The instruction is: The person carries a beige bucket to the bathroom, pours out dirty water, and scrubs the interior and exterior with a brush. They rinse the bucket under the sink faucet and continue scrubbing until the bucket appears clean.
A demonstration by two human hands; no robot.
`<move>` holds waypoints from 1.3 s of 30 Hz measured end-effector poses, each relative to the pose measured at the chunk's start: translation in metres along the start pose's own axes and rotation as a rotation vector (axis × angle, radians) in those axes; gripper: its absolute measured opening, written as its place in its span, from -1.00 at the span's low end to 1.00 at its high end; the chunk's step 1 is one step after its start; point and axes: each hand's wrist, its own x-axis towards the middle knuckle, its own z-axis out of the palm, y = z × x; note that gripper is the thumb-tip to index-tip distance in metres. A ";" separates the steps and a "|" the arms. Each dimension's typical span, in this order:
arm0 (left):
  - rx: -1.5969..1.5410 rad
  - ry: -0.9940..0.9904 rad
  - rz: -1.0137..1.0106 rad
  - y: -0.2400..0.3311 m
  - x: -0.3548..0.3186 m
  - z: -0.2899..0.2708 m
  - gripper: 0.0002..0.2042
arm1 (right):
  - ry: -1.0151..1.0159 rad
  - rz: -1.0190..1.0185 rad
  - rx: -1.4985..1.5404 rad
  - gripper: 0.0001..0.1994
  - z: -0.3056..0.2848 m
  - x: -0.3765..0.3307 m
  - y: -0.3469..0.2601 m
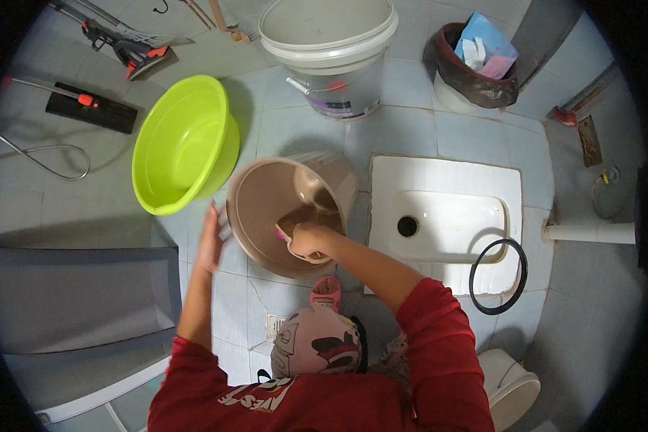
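A beige plastic bin [270, 187] lies tilted on the tiles, its mouth turned toward me. My right hand [311, 241] reaches inside and is closed round what looks like a scrub brush [286, 232], pale-edged with a bit of pink. The brush is partly hidden by my fingers, near the bin's inner wall. At the bin's left side is my left hand [210, 241], blurred, with its fingers stretched out along the outside of the rim. Whether it presses on the bin is hard to see.
Left of the bin is a lime-green basin [219, 155]; beyond stands a large white bucket [327, 54]. A squat toilet [446, 248] lies right, with a black ring [521, 277] over its edge. A lined waste bin [453, 68] is far right, a grey tub [86, 295] near left.
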 end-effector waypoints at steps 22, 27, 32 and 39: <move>0.503 -0.117 0.398 0.038 -0.040 0.169 -0.35 | 0.196 -0.334 -0.013 -0.56 0.013 0.068 0.046; 0.305 0.022 0.555 0.031 0.003 0.139 -0.48 | 0.193 -0.110 0.010 -0.59 -0.013 0.032 0.070; 0.073 0.073 0.606 0.027 0.007 0.102 -0.47 | 0.581 -0.127 0.210 -0.63 -0.037 -0.027 0.075; 0.155 0.010 0.168 -0.074 -0.002 0.075 -0.54 | 0.867 -0.193 0.123 -0.50 0.003 -0.006 0.125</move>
